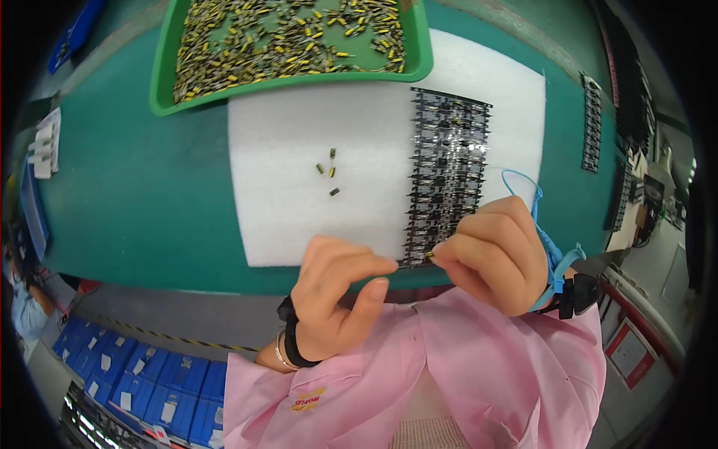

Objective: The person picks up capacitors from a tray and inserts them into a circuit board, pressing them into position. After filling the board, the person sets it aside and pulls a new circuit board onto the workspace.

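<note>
Yellow and red lettering [307,400] is stitched on the left side of the pink jacket [486,348]. White labels [168,411] on the blue bins [188,380], near left, and the red-bordered sign [630,353], near right, are too small to read.

Green table [134,194] above grey floor [202,313]

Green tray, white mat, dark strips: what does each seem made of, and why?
The green tray looks like moulded plastic, faintly glossy, with rounded corners and even colour. The white mat may be foam sheet: matt, without sharp reflections. The dark strips probably combine black plastic with shiny metal: bright glints show, but detail is small.
</note>
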Action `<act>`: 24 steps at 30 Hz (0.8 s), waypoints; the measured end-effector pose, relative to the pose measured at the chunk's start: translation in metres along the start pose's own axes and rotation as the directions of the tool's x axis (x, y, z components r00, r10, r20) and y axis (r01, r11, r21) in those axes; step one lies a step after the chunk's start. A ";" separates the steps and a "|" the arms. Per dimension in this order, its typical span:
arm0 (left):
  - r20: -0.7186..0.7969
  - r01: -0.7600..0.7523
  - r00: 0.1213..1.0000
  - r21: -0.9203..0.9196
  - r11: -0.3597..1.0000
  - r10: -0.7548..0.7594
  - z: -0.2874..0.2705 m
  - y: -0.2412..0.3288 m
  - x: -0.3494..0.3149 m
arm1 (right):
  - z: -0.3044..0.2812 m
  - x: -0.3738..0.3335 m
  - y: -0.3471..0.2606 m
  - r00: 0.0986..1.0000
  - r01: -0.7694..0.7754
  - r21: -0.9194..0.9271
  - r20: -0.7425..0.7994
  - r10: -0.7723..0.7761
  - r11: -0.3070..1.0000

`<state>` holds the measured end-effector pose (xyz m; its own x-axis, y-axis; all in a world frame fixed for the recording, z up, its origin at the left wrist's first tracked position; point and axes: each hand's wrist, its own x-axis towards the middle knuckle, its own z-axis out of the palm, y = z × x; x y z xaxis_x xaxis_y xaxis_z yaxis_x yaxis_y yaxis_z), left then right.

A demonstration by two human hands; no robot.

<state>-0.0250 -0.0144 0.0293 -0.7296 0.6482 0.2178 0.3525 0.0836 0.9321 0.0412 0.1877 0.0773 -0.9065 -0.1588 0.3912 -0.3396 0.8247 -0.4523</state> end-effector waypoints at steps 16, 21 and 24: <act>0.042 0.174 0.984 -0.385 0.906 -0.171 0.008 0.010 -0.003 | 0.011 0.002 -0.003 1.000 -0.009 0.318 0.028 0.000 0.948; 0.091 0.169 0.985 -0.264 0.950 -0.150 0.002 0.013 0.000 | 0.008 0.005 -0.002 0.997 -0.059 0.376 0.068 0.036 0.925; 0.192 0.162 0.968 0.013 0.987 -0.162 -0.027 0.022 0.005 | -0.004 0.004 0.010 0.991 -0.121 0.356 0.098 0.092 0.927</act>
<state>-0.0364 -0.0296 0.0585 -0.6510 0.7590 0.0047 0.2368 0.1972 0.9513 0.0353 0.1978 0.0779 -0.9540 -0.1350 0.2677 -0.2945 0.5903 -0.7516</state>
